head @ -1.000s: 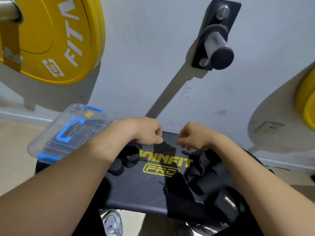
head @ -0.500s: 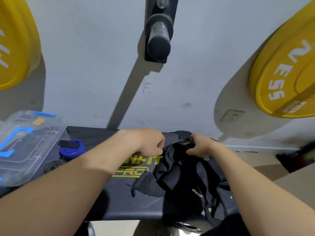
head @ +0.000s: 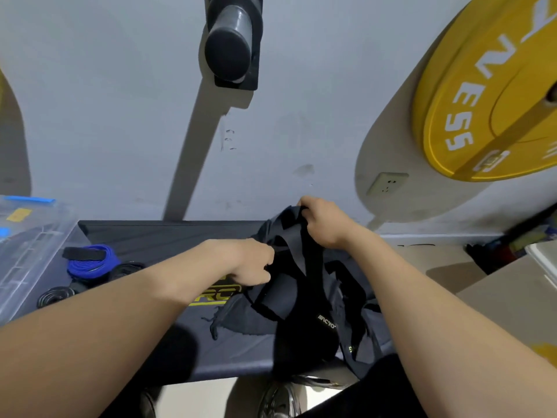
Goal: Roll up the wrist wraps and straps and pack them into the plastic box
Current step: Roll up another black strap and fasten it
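A tangle of black wrist wraps and straps (head: pixel 304 312) lies on the right part of the dark bench pad (head: pixel 168 236). My right hand (head: pixel 324 221) grips the upper end of one black strap and holds it lifted near the pad's far edge. Lower on the same strap, my left hand (head: pixel 254 263) pinches it. A rolled blue strap (head: pixel 90 262) and rolled black wraps (head: pixel 55 295) sit on the pad's left part, beside the clear plastic box (head: pixel 27 245) with blue clips.
A grey wall stands right behind the bench, with a black peg (head: pixel 230 46) jutting out above and a yellow weight plate (head: pixel 494 95) at the upper right. A wall socket (head: pixel 387 184) is low on the right. A beige surface (head: pixel 512 297) lies to the right.
The view has swung right, so the box sits at the left edge. My right hand has lifted a strap end up and back; my left hand has moved onto the same strap.
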